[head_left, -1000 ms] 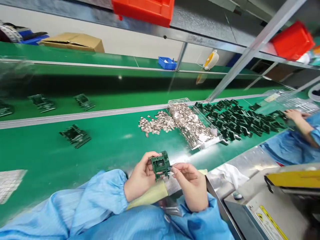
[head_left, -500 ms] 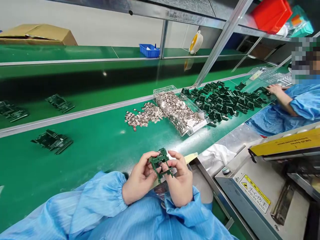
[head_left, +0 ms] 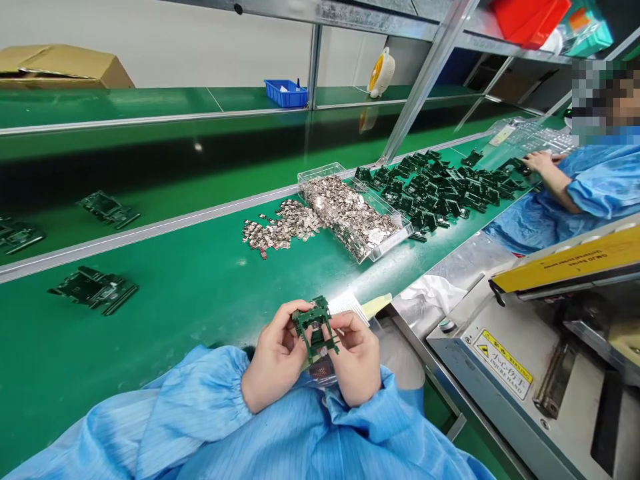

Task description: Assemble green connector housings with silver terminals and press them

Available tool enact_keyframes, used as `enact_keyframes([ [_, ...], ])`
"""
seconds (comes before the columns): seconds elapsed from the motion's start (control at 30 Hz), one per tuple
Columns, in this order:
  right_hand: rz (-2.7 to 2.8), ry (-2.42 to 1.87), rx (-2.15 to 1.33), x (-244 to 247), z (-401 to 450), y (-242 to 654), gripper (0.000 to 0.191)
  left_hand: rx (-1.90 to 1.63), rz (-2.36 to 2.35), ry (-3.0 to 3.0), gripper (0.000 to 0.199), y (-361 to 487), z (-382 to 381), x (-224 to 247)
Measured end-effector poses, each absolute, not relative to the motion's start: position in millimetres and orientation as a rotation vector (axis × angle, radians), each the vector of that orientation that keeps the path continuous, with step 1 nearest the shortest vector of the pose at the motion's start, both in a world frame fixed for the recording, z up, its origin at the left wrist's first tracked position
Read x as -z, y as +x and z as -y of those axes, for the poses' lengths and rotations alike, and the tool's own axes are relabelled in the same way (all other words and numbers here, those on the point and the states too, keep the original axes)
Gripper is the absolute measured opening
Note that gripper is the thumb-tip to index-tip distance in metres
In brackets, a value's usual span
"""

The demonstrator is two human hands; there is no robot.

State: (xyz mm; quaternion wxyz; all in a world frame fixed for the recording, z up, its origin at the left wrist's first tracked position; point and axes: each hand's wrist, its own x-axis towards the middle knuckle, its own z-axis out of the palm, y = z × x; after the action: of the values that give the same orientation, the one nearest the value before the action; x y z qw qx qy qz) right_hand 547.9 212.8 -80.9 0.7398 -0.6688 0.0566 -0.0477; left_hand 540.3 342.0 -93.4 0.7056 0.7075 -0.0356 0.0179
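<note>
Close to the body, the left hand (head_left: 275,352) and right hand (head_left: 357,355) both grip one green part (head_left: 311,316) from opposite sides, thumbs pressed to it. It is held up at the near edge of the bench (head_left: 190,333); uneven thumb pressure might bend its thin arms, and a loosened pinch could drop it. Farther out, metal pieces (head_left: 283,230) lie loose beside a clear tray (head_left: 386,248), where a brushing sleeve could scatter them. Beyond, heaped green parts (head_left: 443,190) overlap, so pulling one might snag others.
</note>
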Motion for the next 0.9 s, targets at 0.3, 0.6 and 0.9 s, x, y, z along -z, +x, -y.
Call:
enact_keyframes([
  [0.3, -0.275, -1.316, 0.105, 82.8, -202.9, 521.2, 0.022, -0.055, 0.222, 1.692, 0.029, 526.9, -327.9, 88.8],
  [0.6, -0.474, -1.367, 0.154, 151.9, -149.7, 504.7, 0.043, -0.17, 0.268, 1.63, 0.033, 596.1, -293.5, 90.1],
  [0.9, -0.457, -1.378, 0.215, 166.3, -180.6, 530.6, 0.04, -0.07, 0.2, 1.504, 0.037, 602.2, -258.6, 119.1],
])
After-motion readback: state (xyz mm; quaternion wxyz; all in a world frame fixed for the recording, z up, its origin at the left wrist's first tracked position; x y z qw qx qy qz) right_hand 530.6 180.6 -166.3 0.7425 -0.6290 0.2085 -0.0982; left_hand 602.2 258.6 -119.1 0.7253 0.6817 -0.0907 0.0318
